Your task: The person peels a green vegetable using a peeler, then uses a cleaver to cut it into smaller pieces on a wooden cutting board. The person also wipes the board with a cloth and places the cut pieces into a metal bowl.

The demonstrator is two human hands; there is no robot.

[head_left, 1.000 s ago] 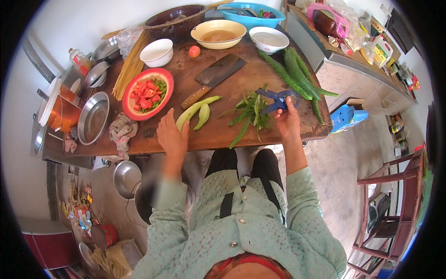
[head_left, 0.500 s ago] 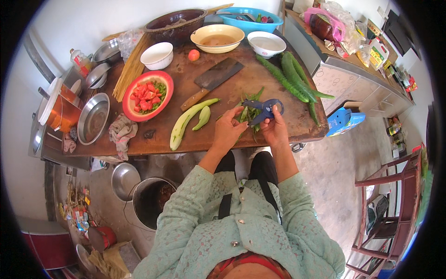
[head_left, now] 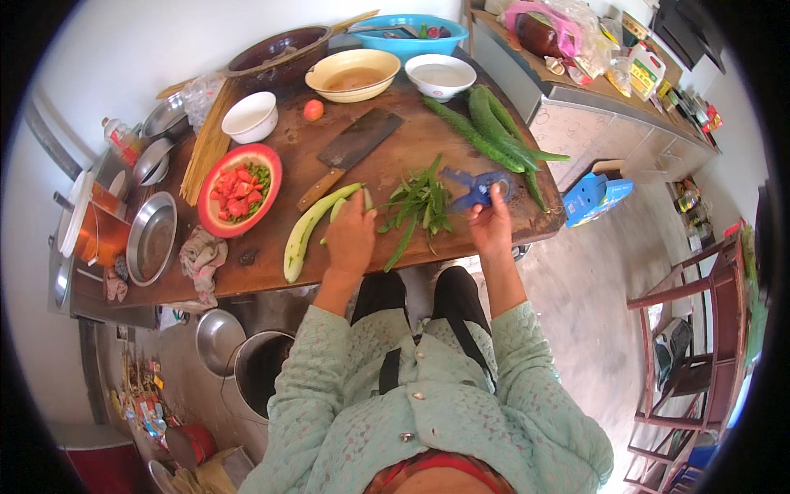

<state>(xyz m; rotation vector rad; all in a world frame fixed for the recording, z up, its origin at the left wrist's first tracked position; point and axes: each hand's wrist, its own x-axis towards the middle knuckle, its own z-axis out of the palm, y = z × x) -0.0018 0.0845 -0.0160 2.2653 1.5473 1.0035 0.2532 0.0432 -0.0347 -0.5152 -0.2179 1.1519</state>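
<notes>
A blue peeler [head_left: 476, 188] sits pinched in the right hand [head_left: 491, 222] at the near edge of a wooden worktable [head_left: 271, 272], its blade end turned toward the heap of green peelings [head_left: 418, 203] lying at its nine o'clock. The grip looks like a working hold, fingers closed round the handle and thumb up on the tool, which keeps the blade pointed away from the body.

The left hand [head_left: 351, 237], at eight o'clock from the peelings, lies palm down with fingers curled over the end of a pale peeled gourd [head_left: 311, 231]; whether it truly grips or merely presses cannot be told. The gourd runs off toward seven o'clock, apparently pinned flat so it will not roll.

Half a second earlier both hands were together over the peelings beside the peeler; since then the left has swung out to the gourd, while the right keeps the tool and has drawn slightly toward the table edge. A full second back the left hand was spread near the same gourd.

Farther out, a cleaver [head_left: 350, 156] rests at eleven o'clock from the peelings, blade flat on the wood. A red plate of chopped tomato [head_left: 240, 188] lies at nine o'clock, unpeeled green gourds [head_left: 494, 130] at one o'clock, and bowls line the far edge, among them a yellow bowl [head_left: 353, 74].
</notes>
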